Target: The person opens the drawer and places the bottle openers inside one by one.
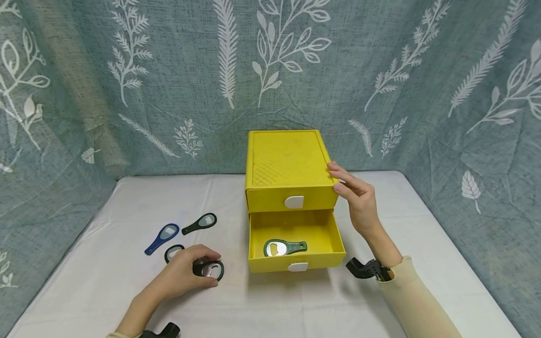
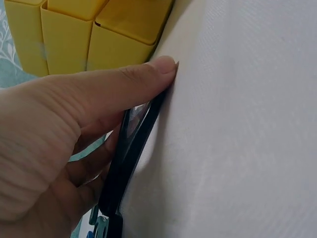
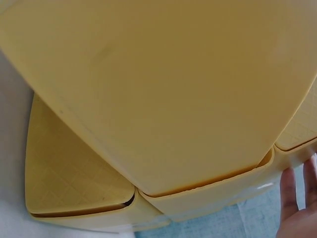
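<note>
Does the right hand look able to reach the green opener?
Probably yes: the lower drawer is open, nothing covers the green opener, and the right hand only touches the box nearby.

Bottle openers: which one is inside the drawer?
The green opener, in the yellow lower drawer. The others are outside: the left hand pinches a dark-rimmed opener; a blue opener, a black opener and a partly hidden opener lie on the table.

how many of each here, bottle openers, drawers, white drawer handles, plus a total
Bottle openers: 5 (blue opener, black opener, held opener, half-hidden opener, green opener)
Drawers: 2 (upper drawer, lower drawer)
White handles: 2 (upper handle, lower handle)
Total: 9
</note>
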`<action>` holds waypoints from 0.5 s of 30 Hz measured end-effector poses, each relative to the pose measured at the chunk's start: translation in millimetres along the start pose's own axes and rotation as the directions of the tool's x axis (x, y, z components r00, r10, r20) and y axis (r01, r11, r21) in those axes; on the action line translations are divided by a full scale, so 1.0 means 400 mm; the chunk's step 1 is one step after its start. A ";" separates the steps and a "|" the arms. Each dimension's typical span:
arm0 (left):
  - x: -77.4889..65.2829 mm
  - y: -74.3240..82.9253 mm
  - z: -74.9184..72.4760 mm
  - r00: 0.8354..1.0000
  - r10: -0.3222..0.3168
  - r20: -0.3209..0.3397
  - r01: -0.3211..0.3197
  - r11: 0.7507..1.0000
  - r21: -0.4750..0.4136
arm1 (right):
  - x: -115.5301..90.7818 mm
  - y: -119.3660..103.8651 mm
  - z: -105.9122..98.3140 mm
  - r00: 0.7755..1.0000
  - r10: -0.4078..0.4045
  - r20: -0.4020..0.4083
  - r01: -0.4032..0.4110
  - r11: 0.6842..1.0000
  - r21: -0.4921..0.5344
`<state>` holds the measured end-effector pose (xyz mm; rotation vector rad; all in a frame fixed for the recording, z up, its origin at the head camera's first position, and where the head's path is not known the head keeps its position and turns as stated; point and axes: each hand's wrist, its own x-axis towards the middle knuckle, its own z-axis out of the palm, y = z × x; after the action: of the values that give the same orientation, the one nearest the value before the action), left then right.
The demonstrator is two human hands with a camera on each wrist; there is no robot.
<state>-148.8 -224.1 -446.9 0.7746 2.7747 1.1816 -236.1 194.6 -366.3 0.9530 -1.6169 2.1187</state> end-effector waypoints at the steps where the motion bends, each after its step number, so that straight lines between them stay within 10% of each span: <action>1: -0.001 0.001 -0.001 1.000 -0.010 0.007 0.010 1.000 -0.001 | 0.000 0.000 0.000 1.000 -0.001 0.000 0.001 1.000 0.000; 15: -0.004 0.005 -0.020 0.993 -0.067 0.093 0.069 0.998 -0.015 | 0.000 0.001 0.000 1.000 -0.006 0.002 0.006 1.000 0.007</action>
<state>-148.3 -228.9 -440.2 0.7080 2.6895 1.1275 -236.4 194.7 -366.4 0.9614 -1.6064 2.1220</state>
